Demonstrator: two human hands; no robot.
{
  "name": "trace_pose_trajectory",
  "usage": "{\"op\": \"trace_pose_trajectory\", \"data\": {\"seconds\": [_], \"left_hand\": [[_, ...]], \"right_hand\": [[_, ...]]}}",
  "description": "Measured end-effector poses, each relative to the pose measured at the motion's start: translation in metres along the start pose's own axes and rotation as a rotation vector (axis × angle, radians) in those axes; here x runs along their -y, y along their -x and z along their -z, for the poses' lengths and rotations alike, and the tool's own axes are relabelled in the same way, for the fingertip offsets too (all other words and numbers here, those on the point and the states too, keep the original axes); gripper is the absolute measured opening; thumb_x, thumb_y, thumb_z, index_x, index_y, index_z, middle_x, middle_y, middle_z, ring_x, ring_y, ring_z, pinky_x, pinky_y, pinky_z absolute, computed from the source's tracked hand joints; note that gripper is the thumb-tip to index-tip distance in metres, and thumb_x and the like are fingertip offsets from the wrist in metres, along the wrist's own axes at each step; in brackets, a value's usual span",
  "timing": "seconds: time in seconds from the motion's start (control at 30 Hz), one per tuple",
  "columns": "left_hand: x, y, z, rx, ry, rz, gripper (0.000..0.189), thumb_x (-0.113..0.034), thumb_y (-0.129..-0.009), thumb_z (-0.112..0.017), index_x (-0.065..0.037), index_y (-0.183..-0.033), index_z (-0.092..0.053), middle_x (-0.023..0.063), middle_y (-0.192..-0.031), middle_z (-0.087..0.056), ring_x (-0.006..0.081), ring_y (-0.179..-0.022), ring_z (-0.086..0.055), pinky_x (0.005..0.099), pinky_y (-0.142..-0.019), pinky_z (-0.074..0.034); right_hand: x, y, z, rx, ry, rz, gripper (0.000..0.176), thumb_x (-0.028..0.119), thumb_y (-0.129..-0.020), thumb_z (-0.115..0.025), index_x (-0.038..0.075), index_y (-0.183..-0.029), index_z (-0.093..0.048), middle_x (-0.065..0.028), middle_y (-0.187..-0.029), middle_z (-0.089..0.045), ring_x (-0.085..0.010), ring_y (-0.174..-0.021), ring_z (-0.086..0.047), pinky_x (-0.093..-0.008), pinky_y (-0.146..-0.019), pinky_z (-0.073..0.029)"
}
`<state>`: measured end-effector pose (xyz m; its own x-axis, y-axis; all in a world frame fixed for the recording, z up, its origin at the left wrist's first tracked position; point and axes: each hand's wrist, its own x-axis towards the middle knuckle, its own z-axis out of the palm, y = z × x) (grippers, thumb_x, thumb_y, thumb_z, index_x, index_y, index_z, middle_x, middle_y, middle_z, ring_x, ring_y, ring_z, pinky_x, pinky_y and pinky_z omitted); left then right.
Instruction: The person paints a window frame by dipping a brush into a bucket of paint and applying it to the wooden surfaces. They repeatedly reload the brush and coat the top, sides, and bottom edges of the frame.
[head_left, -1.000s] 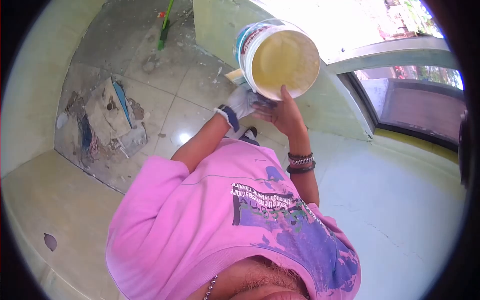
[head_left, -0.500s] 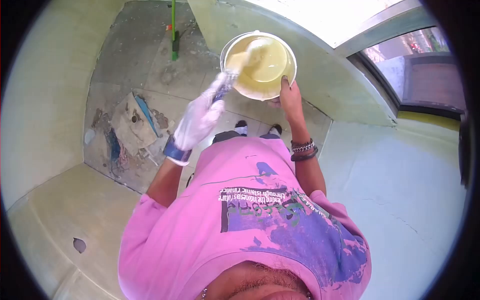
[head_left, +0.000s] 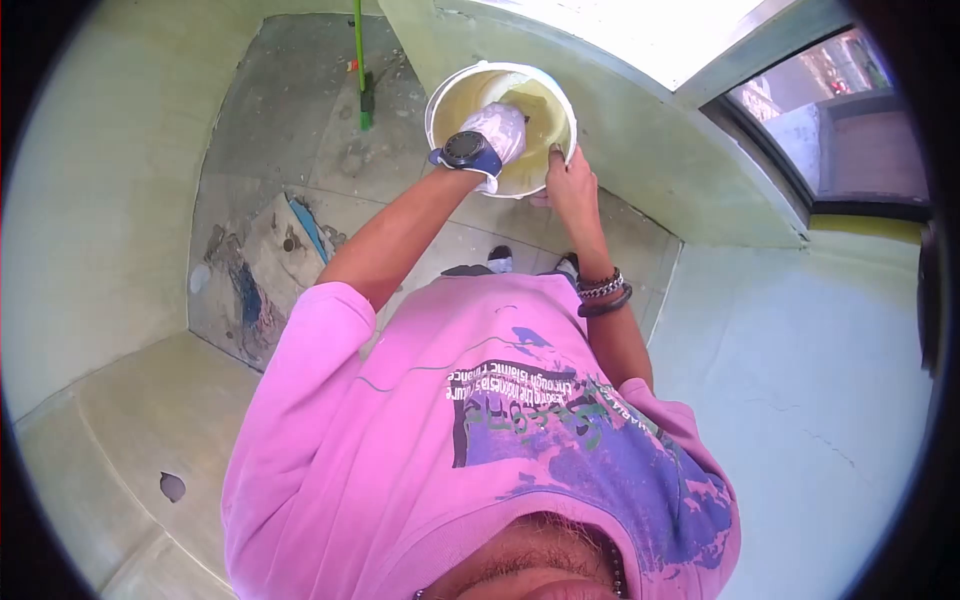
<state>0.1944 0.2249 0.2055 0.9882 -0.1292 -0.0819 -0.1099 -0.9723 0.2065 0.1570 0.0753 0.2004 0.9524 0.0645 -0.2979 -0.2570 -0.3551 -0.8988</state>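
Observation:
A white bucket [head_left: 568, 100] with pale yellow paint [head_left: 545, 110] inside is tilted in front of me. My left hand [head_left: 498, 132], in a white glove with a dark watch at the wrist, reaches over the rim into the bucket. Its fingers are curled and largely out of sight, closed around a paintbrush that is almost wholly hidden by the hand. Bare, my right hand [head_left: 572, 185] grips the near right rim, thumb on top and fingers underneath.
A green pole [head_left: 359, 50] rises from the floor beyond the bucket. Flattened, stained sheet material [head_left: 275, 245] with a blue strip lies at the left. Pale green walls [head_left: 100, 200] stand around, with a dark-framed window [head_left: 850, 130] at the right. My feet [head_left: 500, 258] are below the bucket.
My left hand has moved forward and right, from beside the rim down into the bucket, and the paintbrush has gone almost out of sight. My right hand keeps its hold. The view has shifted slightly.

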Motion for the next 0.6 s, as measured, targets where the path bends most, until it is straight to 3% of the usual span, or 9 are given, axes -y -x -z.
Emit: {"op": "trace_pose_trajectory", "data": {"seconds": [0.17,0.27,0.3,0.37,0.43,0.5,0.53,0.57,0.6], "left_hand": [[0.004,-0.012,-0.019,-0.045,-0.037,-0.038,0.024,-0.017,-0.078,-0.048,-0.003,-0.087,-0.066,0.0199,-0.088,-0.065,0.0312,-0.082,-0.064,0.0420,-0.073,-0.051],[-0.006,-0.009,0.006,0.057,-0.097,-0.052,0.025,-0.017,-0.079,-0.047,-0.003,-0.089,-0.066,0.0193,-0.089,-0.065,0.0307,-0.083,-0.064,0.0418,-0.074,-0.051],[-0.003,-0.013,-0.006,-0.112,-0.084,0.006,0.025,-0.020,-0.080,-0.048,-0.004,-0.087,-0.066,0.0168,-0.087,-0.065,0.0302,-0.079,-0.064,0.0416,-0.071,-0.051],[0.016,-0.005,-0.041,-0.050,0.084,-0.070,0.025,-0.022,-0.080,-0.049,-0.004,-0.085,-0.066,0.0151,-0.084,-0.065,0.0285,-0.074,-0.064,0.0409,-0.066,-0.050],[0.012,-0.005,-0.028,-0.048,-0.013,-0.090,0.025,-0.025,-0.080,-0.052,-0.004,-0.078,-0.064,0.0133,-0.075,-0.063,0.0241,-0.063,-0.060,0.0394,-0.057,-0.047],[0.015,0.014,-0.026,-0.351,-0.006,-0.108,0.020,-0.024,-0.082,-0.052,-0.006,-0.079,-0.061,0.0151,-0.073,-0.060,0.0233,-0.059,-0.057,0.0391,-0.055,-0.047],[0.012,0.025,-0.012,-0.272,0.137,-0.090,0.020,-0.024,-0.082,-0.051,-0.007,-0.085,-0.061,0.0159,-0.076,-0.061,0.0263,-0.063,-0.059,0.0409,-0.059,-0.047],[0.015,0.032,-0.003,-0.081,0.271,-0.013,0.031,-0.019,-0.080,-0.047,-0.009,-0.107,-0.058,0.0187,-0.090,-0.062,0.0327,-0.080,-0.062,0.0392,-0.070,-0.049],[0.009,0.052,0.035,-0.021,0.495,-0.118,0.040,-0.015,-0.077,-0.045,-0.013,-0.116,-0.054,0.0181,-0.102,-0.061,0.0337,-0.093,-0.060,0.0391,-0.081,-0.047]], "right_hand": [[0.020,0.010,0.007,0.043,-0.074,-0.066,0.048,0.024,-0.090,-0.043,-0.003,-0.129,-0.038,-0.0293,-0.096,-0.060,-0.0357,-0.076,-0.065,-0.0394,-0.060,-0.056],[-0.004,-0.001,0.001,0.009,0.002,0.066,0.048,0.024,-0.090,-0.043,-0.003,-0.129,-0.037,-0.0302,-0.095,-0.059,-0.0385,-0.077,-0.064,-0.0423,-0.063,-0.055],[0.006,0.001,0.002,0.039,-0.003,0.006,0.047,0.025,-0.090,-0.042,-0.002,-0.128,-0.038,-0.0294,-0.096,-0.059,-0.0399,-0.080,-0.063,-0.0439,-0.067,-0.053],[0.032,0.018,0.010,0.101,-0.009,-0.106,0.045,0.025,-0.090,-0.042,0.000,-0.127,-0.040,-0.0279,-0.099,-0.060,-0.0428,-0.086,-0.060,-0.0470,-0.074,-0.050],[0.013,0.016,0.013,0.063,0.102,0.150,0.043,0.024,-0.089,-0.041,0.003,-0.126,-0.042,-0.0261,-0.106,-0.058,-0.0452,-0.098,-0.055,-0.0494,-0.084,-0.043],[0.000,0.017,0.013,-0.004,0.157,0.139,0.040,0.022,-0.089,-0.038,0.003,-0.123,-0.046,-0.0274,-0.112,-0.054,-0.0440,-0.105,-0.051,-0.0464,-0.089,-0.041],[-0.020,0.005,0.011,-0.022,0.122,0.213,0.040,0.025,-0.089,-0.039,0.001,-0.120,-0.049,-0.0271,-0.111,-0.055,-0.0443,-0.104,-0.052,-0.0448,-0.090,-0.041],[-0.018,0.007,0.015,-0.059,0.140,0.094,0.045,0.034,-0.090,-0.040,-0.004,-0.108,-0.054,-0.0298,-0.103,-0.057,-0.0420,-0.101,-0.055,-0.0445,-0.085,-0.043],[-0.019,0.012,0.019,-0.055,0.048,0.105,0.044,0.032,-0.090,-0.039,-0.005,-0.108,-0.054,-0.0300,-0.101,-0.058,-0.0426,-0.099,-0.056,-0.0451,-0.084,-0.043]]}}
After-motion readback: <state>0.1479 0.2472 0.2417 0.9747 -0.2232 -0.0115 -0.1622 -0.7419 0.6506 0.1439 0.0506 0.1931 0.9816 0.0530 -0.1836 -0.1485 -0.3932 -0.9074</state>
